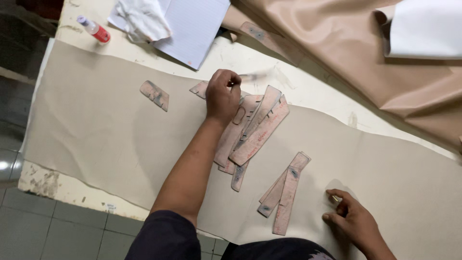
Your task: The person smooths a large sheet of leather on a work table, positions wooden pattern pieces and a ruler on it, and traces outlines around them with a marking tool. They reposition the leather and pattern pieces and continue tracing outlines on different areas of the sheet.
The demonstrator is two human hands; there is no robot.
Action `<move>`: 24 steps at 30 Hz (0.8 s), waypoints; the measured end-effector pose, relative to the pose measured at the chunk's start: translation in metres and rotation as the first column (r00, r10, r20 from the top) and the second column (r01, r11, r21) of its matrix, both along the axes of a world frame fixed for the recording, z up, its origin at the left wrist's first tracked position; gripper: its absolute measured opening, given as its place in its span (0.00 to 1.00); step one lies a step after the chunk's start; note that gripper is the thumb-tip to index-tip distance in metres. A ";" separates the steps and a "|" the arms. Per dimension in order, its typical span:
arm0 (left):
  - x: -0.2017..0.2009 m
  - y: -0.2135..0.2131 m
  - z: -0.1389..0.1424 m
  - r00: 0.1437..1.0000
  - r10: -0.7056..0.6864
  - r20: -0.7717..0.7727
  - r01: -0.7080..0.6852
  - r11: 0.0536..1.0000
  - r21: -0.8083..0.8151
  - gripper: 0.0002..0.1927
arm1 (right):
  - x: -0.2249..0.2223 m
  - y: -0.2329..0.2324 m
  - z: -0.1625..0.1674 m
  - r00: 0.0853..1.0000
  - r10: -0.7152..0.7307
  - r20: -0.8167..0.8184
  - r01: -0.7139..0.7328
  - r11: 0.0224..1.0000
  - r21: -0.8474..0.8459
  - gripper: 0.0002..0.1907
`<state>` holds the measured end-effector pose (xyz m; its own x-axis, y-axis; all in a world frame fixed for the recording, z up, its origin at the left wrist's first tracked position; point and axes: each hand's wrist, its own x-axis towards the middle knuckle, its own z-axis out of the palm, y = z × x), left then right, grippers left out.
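My left hand (222, 94) is closed around a thin pen-like stick (252, 76), blurred, at the far edge of a large beige sheet (96, 130). It rests on the top of a fanned pile of pink pattern strips (257, 130). A small pink piece (199, 88) pokes out just left of that hand. My right hand (351, 220) lies on the sheet at the near right, thumb and forefinger pinched on a small pale object (334, 198). Two more long pink strips (285, 192) lie between my hands.
A lone pink piece (155, 95) lies on the sheet to the left. On the cream table (308, 86) are a small bottle with a red label (95, 30), white paper (199, 24), a white cloth (142, 19) and tan folded material (346, 43). Tiled floor (43, 226) shows at the lower left.
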<state>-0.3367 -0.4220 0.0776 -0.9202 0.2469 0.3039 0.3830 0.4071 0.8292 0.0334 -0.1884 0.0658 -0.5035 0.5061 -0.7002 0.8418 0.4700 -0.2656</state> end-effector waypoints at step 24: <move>0.328 0.093 0.001 0.793 -0.578 -0.192 0.593 0.805 0.025 0.06 | 0.112 0.017 0.042 0.862 -0.360 -0.357 0.139 0.845 -0.516 0.19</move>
